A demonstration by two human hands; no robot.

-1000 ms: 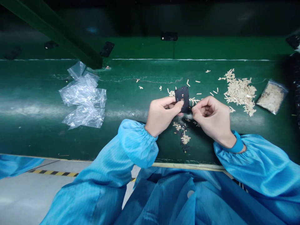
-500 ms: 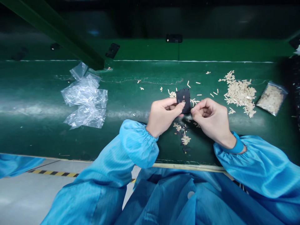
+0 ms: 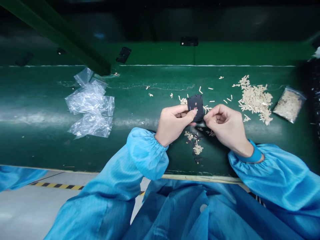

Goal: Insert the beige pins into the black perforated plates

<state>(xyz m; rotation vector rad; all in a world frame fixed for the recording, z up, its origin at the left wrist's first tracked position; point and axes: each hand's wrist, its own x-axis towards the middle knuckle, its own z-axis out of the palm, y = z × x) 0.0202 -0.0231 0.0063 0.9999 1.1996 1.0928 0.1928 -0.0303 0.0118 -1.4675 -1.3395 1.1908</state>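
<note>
My left hand (image 3: 172, 125) pinches a small black square part (image 3: 195, 105) by its lower left edge, thumb on its face, holding it upright above the green belt (image 3: 140, 110). My right hand (image 3: 225, 126) has its fingers curled, with thumb and forefinger pinched against the part's lower right edge; whether a small piece is between them is hidden. Under my hands lies a small heap of beige bits mixed with dark scraps (image 3: 195, 145).
A pile of small beige pieces (image 3: 255, 98) lies at the right, beside a clear bag filled with them (image 3: 288, 105). Several empty clear bags (image 3: 91, 106) lie at the left. Loose beige pieces are scattered behind my hands. A green beam (image 3: 57, 36) crosses the upper left.
Both hands have stayed almost in place on the black part; the view has shifted slightly.
</note>
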